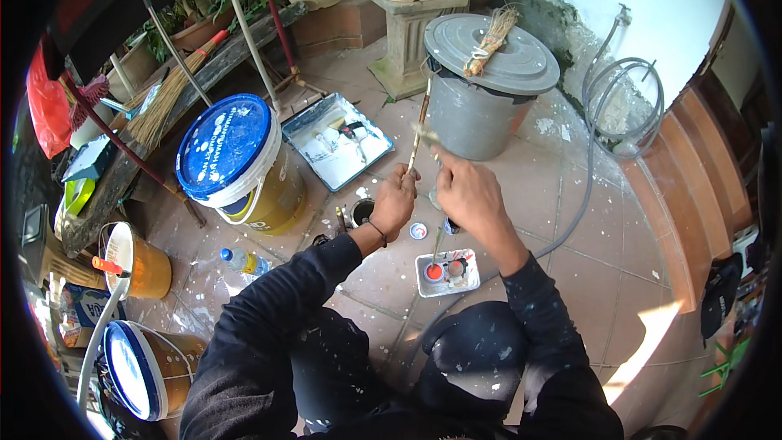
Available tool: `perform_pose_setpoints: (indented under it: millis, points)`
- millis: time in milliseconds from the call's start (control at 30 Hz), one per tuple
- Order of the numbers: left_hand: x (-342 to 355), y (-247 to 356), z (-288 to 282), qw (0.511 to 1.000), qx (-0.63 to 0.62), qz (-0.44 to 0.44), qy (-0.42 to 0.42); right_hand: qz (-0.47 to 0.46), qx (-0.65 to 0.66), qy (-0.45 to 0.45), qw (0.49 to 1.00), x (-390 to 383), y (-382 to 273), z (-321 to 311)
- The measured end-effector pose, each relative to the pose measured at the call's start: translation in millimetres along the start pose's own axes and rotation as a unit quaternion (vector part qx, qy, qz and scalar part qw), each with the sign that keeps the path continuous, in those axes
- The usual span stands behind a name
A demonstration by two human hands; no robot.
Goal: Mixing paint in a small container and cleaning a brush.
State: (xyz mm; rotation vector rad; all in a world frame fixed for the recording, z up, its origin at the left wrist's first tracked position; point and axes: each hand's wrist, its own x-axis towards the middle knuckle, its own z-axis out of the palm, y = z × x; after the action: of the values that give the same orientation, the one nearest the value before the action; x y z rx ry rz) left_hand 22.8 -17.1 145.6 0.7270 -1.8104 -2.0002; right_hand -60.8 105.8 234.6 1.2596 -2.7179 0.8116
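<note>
My left hand (393,205) is closed around the lower end of a thin, brown-patched stick (426,98), which points up and away. Beside it, my right hand (470,195) is closed on a small tool with a pale, blurred tip, apparently a paintbrush (424,134), which meets or crosses the stick. Most of its handle is hidden by my fingers. Below my hands, a white tray (423,288) holds a round pot of orange-red paint (434,272) and a thin upright handle. An open dark can (363,212) stands near my left wrist, and a small round lid (419,231) lies between my arms.
Left are a blue-lidded bucket (273,195), a paint tray (305,165) with white paint, a plastic bottle (244,261) and more buckets. Ahead stands a grey bin (472,118) with a straw whisk (493,41) on its lid. A hose (588,187) crosses the tiles near the steps (668,195).
</note>
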Motion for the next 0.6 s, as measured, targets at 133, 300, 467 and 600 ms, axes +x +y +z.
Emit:
perform_pose_setpoints:
  millis: [133, 300, 467, 600]
  points:
    - [4, -8, 0, 0.998, 0.048, 0.028, -0.003, -0.009, 0.015, 0.081, 0.997, 5, 6, 2]
    - [7, -18, -1, 0.984, 0.157, 0.077, 0.028, 0.015, 0.003, -0.019, 1.000, 8, 3, -5]
    - [8, -17, -2, 0.976, 0.182, 0.108, 0.042, 0.007, -0.004, -0.001, 1.000, 5, 3, -4]
    - [5, -14, 0, 0.972, 0.215, 0.091, 0.018, 0.024, 0.004, 0.012, 1.000, 10, 15, 3]
